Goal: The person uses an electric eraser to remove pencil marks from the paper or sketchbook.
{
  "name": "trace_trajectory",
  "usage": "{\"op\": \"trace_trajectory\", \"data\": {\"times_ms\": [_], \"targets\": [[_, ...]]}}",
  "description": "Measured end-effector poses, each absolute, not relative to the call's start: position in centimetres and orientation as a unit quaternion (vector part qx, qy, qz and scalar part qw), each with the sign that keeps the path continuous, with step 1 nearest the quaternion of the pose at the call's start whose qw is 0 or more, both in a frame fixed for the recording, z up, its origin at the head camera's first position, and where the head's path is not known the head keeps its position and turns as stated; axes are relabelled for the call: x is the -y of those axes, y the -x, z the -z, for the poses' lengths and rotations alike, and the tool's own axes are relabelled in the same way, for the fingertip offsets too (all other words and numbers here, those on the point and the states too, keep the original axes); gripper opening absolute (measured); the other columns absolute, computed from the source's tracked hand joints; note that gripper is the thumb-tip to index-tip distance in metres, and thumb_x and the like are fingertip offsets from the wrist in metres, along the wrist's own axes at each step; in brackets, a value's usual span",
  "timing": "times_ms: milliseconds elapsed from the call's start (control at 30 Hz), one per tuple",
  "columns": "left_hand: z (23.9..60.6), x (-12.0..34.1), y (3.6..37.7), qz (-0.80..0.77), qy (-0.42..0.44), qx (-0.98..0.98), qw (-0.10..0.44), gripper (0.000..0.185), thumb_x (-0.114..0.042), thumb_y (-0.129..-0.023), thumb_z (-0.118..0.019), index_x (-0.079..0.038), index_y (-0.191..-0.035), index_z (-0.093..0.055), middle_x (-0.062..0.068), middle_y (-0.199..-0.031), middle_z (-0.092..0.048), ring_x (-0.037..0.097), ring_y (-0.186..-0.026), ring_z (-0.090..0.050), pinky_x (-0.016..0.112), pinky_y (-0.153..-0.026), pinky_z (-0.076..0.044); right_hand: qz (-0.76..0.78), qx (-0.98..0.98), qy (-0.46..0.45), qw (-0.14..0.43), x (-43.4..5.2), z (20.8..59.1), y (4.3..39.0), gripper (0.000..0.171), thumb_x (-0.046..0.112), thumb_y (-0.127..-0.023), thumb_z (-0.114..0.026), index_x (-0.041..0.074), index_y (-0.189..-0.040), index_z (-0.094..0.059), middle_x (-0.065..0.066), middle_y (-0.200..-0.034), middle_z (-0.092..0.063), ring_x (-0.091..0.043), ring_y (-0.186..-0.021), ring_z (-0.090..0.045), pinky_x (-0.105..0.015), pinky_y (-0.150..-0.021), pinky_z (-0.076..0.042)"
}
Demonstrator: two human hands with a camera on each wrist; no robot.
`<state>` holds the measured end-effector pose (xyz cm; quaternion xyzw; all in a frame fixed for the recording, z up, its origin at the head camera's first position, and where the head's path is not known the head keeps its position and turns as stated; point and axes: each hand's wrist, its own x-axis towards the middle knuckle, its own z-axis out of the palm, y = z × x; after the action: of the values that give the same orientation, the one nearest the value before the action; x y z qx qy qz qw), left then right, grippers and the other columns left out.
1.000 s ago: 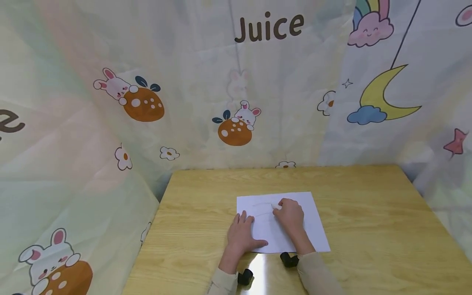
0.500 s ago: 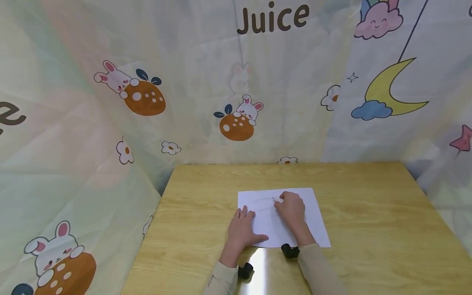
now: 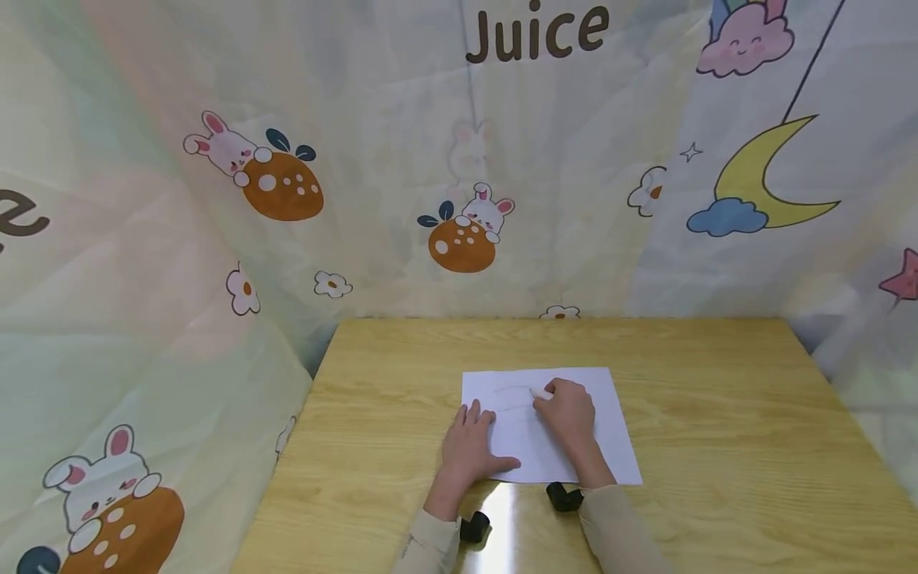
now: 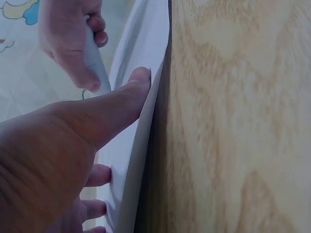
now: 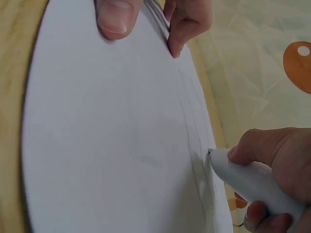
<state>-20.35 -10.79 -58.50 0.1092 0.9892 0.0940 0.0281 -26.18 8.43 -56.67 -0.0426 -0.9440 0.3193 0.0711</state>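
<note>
A white sheet of paper (image 3: 610, 446) lies on the wooden table (image 3: 717, 414), with faint pencil lines near its far edge. My right hand (image 3: 570, 414) grips a white pen (image 5: 248, 179), its tip touching the paper (image 5: 97, 145) beside the lines. My left hand (image 3: 469, 446) lies flat on the sheet's left edge, fingers spread. In the left wrist view the thumb (image 4: 116, 104) presses the paper (image 4: 146, 43) near its edge, and the pen hand (image 4: 68, 39) shows beyond it.
Printed fabric curtains (image 3: 358, 159) with rabbits, a moon and the word "Juice" wall in the table at the back and both sides. Bare wood (image 4: 233, 121) extends around the sheet. Small black wrist cameras (image 3: 562, 496) sit at my cuffs.
Both hands hold their places on the sheet; the pen tip has barely shifted. The head view has drifted slightly.
</note>
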Motion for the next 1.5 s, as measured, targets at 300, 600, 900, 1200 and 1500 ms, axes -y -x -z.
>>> {"op": "trace_trajectory", "data": {"times_ms": [300, 600, 900, 1200, 1500], "targets": [[58.0, 10.5, 20.3, -0.103, -0.112, -0.988, 0.027, 0.094, -0.073, -0.064, -0.074, -0.012, -0.133, -0.055, 0.017, -0.148, -0.041, 0.039, -0.136, -0.034, 0.045, -0.104, -0.04, -0.318, 0.944, 0.054, 0.065, -8.8, 56.4, 25.5, 0.023, 0.016, -0.074, -0.072, -0.001, -0.09, -0.073, -0.016, -0.087, -0.071, -0.035, -0.075, -0.066, -0.05, -0.064, -0.054], [58.2, 10.3, 20.0, -0.1, -0.117, -0.988, 0.02, 0.093, -0.074, -0.065, -0.072, -0.013, -0.133, -0.055, 0.018, -0.147, -0.041, 0.039, -0.136, -0.034, 0.044, -0.106, -0.038, -0.305, 0.949, 0.044, 0.07, -8.2, 56.3, 25.8, 0.022, 0.016, -0.075, -0.073, -0.001, -0.088, -0.072, -0.015, -0.085, -0.071, -0.033, -0.071, -0.066, -0.049, -0.062, -0.054], [58.2, 10.5, 20.4, -0.096, -0.112, -0.989, 0.012, 0.094, -0.075, -0.063, -0.072, -0.014, -0.133, -0.055, 0.017, -0.148, -0.04, 0.038, -0.136, -0.034, 0.045, -0.105, -0.039, -0.314, 0.945, 0.034, 0.088, -8.0, 55.7, 26.0, 0.021, 0.015, -0.075, -0.071, -0.001, -0.088, -0.072, -0.015, -0.085, -0.071, -0.035, -0.073, -0.066, -0.049, -0.062, -0.053], [58.4, 10.6, 20.3, -0.097, -0.111, -0.989, 0.015, 0.095, -0.075, -0.063, -0.072, -0.014, -0.134, -0.055, 0.016, -0.148, -0.04, 0.038, -0.136, -0.034, 0.045, -0.104, -0.039, -0.314, 0.945, 0.043, 0.08, -8.4, 55.8, 26.0, 0.022, 0.017, -0.075, -0.072, -0.001, -0.089, -0.072, -0.016, -0.085, -0.071, -0.036, -0.073, -0.065, -0.049, -0.062, -0.053], [59.0, 10.9, 19.8, -0.094, -0.112, -0.989, 0.009, 0.095, -0.076, -0.063, -0.072, -0.013, -0.132, -0.056, 0.018, -0.147, -0.042, 0.04, -0.135, -0.035, 0.045, -0.105, -0.039, -0.298, 0.952, 0.033, 0.056, -7.9, 56.3, 26.1, 0.021, 0.016, -0.075, -0.073, -0.001, -0.088, -0.072, -0.013, -0.083, -0.071, -0.029, -0.068, -0.064, -0.047, -0.061, -0.054]]}}
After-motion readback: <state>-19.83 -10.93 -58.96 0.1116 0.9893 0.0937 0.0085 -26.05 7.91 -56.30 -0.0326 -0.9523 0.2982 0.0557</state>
